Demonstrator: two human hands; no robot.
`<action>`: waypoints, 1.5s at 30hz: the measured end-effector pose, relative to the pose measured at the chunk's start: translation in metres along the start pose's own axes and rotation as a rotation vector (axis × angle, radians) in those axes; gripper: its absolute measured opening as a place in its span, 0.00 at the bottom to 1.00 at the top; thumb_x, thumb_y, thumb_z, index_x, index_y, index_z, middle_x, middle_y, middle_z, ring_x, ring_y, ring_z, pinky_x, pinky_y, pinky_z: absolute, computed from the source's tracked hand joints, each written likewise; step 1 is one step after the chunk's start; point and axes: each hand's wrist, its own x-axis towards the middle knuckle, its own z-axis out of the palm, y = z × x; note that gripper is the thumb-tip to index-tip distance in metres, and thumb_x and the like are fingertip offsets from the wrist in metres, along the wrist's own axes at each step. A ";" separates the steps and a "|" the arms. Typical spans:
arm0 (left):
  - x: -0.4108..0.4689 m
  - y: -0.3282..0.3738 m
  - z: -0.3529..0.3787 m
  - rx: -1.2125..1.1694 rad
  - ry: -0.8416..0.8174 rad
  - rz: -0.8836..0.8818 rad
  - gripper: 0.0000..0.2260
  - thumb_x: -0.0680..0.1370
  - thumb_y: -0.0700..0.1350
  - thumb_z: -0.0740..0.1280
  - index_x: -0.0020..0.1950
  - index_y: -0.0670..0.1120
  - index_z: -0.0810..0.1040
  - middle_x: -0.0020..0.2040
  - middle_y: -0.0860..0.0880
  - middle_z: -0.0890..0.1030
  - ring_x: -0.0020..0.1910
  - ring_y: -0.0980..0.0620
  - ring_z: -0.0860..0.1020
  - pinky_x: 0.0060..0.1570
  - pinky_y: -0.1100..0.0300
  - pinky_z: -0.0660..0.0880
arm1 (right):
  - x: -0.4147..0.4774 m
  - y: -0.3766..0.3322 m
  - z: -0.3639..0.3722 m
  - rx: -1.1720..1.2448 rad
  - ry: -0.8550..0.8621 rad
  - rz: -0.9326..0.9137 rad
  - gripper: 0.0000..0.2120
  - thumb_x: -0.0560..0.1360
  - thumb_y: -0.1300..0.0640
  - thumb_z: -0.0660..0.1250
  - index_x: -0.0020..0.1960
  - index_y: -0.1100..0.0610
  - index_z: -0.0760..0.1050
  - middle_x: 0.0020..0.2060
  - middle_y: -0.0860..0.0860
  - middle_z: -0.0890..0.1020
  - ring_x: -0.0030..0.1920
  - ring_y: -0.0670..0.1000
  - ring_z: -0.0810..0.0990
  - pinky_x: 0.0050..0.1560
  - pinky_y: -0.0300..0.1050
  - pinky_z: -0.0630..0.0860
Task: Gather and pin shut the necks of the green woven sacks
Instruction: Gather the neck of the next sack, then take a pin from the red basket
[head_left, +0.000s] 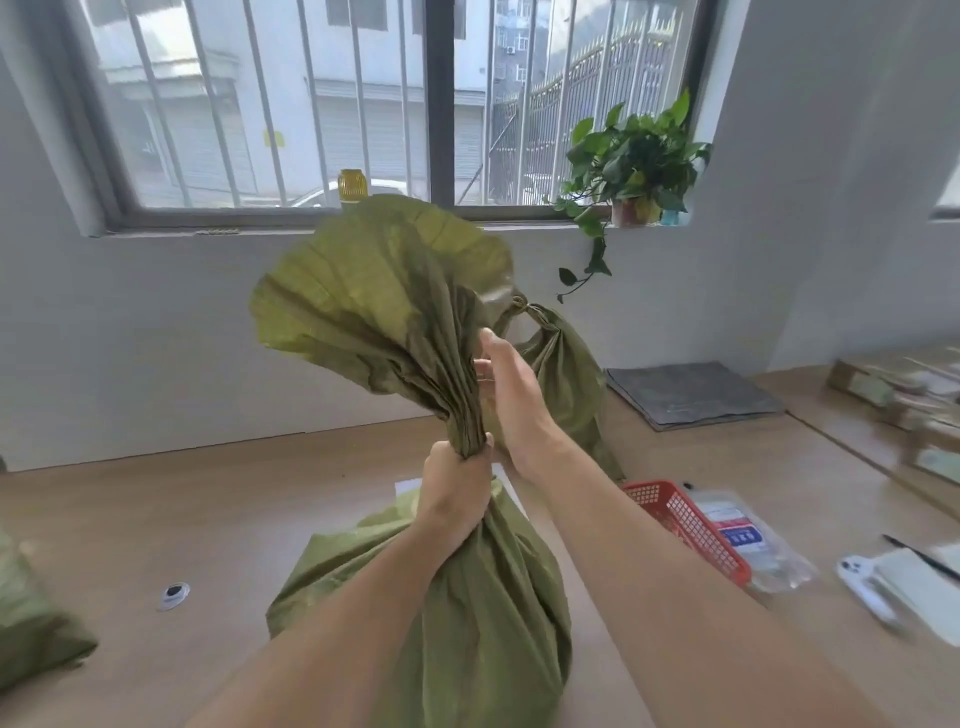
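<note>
The sack (467, 597) is standing on the counter (208, 519) directly in front of the person, bulging at its base. The left hand (457, 488) is gripping the neck (470, 431) in a tight fist just above the bulge. The right hand (511, 400) is lying with straight fingers against the pleats above the fist, holding nothing.

To do this well, I judge the fist should be squeezing low, close to the contents, while the right hand is sweeping the loose folds into one bundle before any pin goes in. No pin is showing in either hand.

The sack's long axis is running nearly upright, neck upward, with its mouth fanning up and left toward the window (439, 104). A second sack (566, 384), already cinched, is sitting just behind.
</note>
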 end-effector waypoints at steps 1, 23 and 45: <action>0.001 -0.001 0.004 -0.001 0.003 -0.002 0.13 0.77 0.51 0.66 0.36 0.45 0.80 0.31 0.46 0.80 0.32 0.47 0.74 0.35 0.54 0.71 | -0.002 0.003 -0.010 0.019 0.060 0.000 0.23 0.80 0.36 0.59 0.63 0.51 0.79 0.60 0.50 0.81 0.59 0.50 0.79 0.49 0.45 0.75; -0.055 0.019 0.237 0.526 -0.114 0.016 0.14 0.80 0.51 0.60 0.37 0.48 0.74 0.38 0.48 0.78 0.42 0.41 0.77 0.43 0.53 0.72 | -0.039 0.119 -0.265 0.015 0.556 0.117 0.14 0.83 0.54 0.58 0.52 0.52 0.83 0.48 0.51 0.86 0.51 0.53 0.85 0.52 0.49 0.82; -0.036 -0.063 0.488 0.936 -0.218 -0.038 0.13 0.82 0.52 0.57 0.51 0.45 0.77 0.45 0.47 0.80 0.43 0.42 0.78 0.44 0.54 0.73 | -0.022 0.303 -0.499 -0.224 0.676 0.463 0.11 0.78 0.59 0.65 0.40 0.61 0.82 0.40 0.57 0.85 0.45 0.60 0.81 0.48 0.50 0.74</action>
